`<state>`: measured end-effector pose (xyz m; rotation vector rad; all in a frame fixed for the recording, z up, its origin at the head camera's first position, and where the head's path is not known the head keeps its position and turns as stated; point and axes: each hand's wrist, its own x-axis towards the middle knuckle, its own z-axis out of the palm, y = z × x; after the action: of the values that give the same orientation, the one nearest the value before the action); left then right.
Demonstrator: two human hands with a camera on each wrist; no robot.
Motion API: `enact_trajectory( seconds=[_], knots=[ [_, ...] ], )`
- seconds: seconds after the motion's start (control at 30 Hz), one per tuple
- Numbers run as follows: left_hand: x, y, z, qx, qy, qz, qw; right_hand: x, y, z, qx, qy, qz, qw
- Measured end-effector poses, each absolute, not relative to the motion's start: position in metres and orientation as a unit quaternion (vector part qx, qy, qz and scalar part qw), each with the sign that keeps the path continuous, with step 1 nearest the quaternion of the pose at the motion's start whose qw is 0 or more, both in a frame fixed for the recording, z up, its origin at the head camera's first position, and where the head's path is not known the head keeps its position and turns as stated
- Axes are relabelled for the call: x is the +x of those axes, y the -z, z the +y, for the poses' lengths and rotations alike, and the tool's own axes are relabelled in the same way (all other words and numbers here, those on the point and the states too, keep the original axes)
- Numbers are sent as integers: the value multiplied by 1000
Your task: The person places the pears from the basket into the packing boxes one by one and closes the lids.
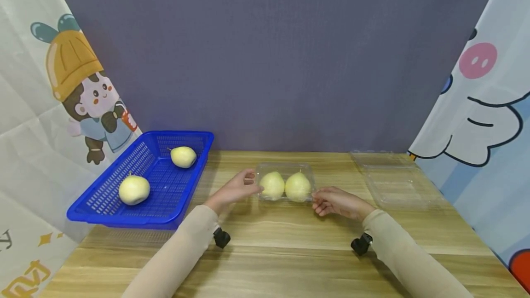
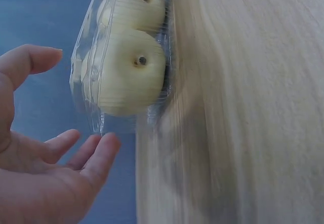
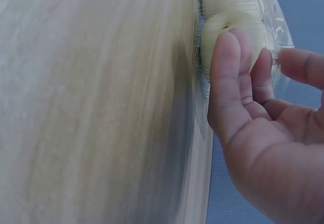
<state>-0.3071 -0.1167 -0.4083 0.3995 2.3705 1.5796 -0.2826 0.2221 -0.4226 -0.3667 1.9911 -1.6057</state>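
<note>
Two pale yellow pears (image 1: 272,186) sit side by side inside a clear plastic clamshell box (image 1: 285,168), its lid down over them. At the box's left side is my left hand (image 1: 237,191). Its fingers are spread and loosely bent, and in the left wrist view the fingertips (image 2: 108,142) come right at the box's end, the thumb apart from it. My right hand (image 1: 340,203) is at the front right corner. In the right wrist view its thumb and a finger pinch the box's edge, while the other fingers (image 3: 226,62) overlap a pear.
A blue plastic basket (image 1: 194,187) stands on the left with two more pears (image 1: 134,190) in it, one near and one far. Another clear clamshell box (image 1: 391,183) lies open at the right of the wooden table (image 1: 265,261). A grey-blue panel (image 1: 273,59) rises behind.
</note>
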Motion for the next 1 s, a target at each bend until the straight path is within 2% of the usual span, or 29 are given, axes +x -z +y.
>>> enact_trajectory(
  seconds=[0.47, 1.0],
  knots=[
    [-302, 399, -95, 194, -427, 882, 52, -283, 425, 222, -144, 604, 735, 273],
    [-301, 398, -87, 206, -368, 906, 37, -282, 425, 222, -142, 596, 745, 264]
  ],
)
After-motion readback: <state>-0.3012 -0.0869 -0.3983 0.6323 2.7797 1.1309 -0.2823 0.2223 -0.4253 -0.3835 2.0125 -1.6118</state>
